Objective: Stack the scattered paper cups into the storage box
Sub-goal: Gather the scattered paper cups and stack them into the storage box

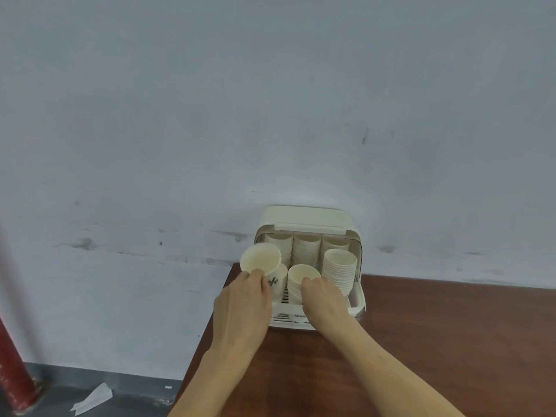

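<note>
A cream storage box (pixel 310 216) stands open at the back of the brown table, against the wall. Inside it are several stacks of cream paper cups (pixel 307 248), and a taller front-right stack (pixel 339 267). My left hand (pixel 245 302) holds a cup (pixel 261 259) with a dark print, tilted with its mouth toward me, at the box's left front. My right hand (pixel 323 299) grips the low middle stack (pixel 302 276) at the front of the box.
The brown wooden table (pixel 436 341) ends at its left edge just beside the box. A scuffed pale wall rises behind. On the grey floor at the lower left lie a paper scrap (pixel 93 398) and a red pole (pixel 15 374).
</note>
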Tool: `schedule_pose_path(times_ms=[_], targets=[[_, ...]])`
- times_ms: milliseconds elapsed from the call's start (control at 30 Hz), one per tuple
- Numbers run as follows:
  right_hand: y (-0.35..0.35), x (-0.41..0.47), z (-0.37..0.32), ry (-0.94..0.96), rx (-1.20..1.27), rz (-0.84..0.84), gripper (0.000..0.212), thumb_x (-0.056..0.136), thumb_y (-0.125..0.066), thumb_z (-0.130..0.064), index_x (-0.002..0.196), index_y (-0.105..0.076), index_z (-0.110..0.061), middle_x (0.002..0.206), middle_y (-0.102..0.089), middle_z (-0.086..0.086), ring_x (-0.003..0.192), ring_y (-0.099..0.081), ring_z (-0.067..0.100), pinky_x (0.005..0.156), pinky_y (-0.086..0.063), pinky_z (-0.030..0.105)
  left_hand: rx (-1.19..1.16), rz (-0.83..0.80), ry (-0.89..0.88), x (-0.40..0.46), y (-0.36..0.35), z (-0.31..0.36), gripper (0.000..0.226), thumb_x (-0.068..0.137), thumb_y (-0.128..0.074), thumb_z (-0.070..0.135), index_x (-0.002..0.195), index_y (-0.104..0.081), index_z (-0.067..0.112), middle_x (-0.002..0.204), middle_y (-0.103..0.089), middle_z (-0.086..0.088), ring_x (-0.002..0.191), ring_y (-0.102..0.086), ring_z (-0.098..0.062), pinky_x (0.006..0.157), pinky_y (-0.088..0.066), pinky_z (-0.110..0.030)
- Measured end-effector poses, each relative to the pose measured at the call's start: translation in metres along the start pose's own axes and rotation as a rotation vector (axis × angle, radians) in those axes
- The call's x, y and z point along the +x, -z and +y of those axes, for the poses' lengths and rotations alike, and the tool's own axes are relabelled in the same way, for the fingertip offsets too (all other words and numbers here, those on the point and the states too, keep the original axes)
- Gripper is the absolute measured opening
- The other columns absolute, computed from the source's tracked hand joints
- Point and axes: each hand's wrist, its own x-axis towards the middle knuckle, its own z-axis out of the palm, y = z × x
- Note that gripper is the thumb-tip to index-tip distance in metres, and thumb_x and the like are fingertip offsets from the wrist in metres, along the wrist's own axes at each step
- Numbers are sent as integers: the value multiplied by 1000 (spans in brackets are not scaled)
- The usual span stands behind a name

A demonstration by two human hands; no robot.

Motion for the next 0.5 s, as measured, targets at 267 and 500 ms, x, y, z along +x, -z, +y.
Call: schedule_pose_path(times_ms=[267,500], targets=[[-3,-1,-2,-8,16,2,23,88,-49,3,109,-56,-4,108,-64,14,105,-57,31,68,-37,34,-37,24,-83,41,-34,-11,26,101,-36,18,112,-60,16,91,-59,-4,76,-58,-27,62,-43,-33],[-4,0,-1,5,28,3,25,87,-49,5,110,-56,-3,108,-64,15,106,-56,31,67,-37,34,41,-116,-69,50,-67,-23,18,100,-39,15,98,-57,15,93,-60,-3,81,-60,-27,65,-48,-37]])
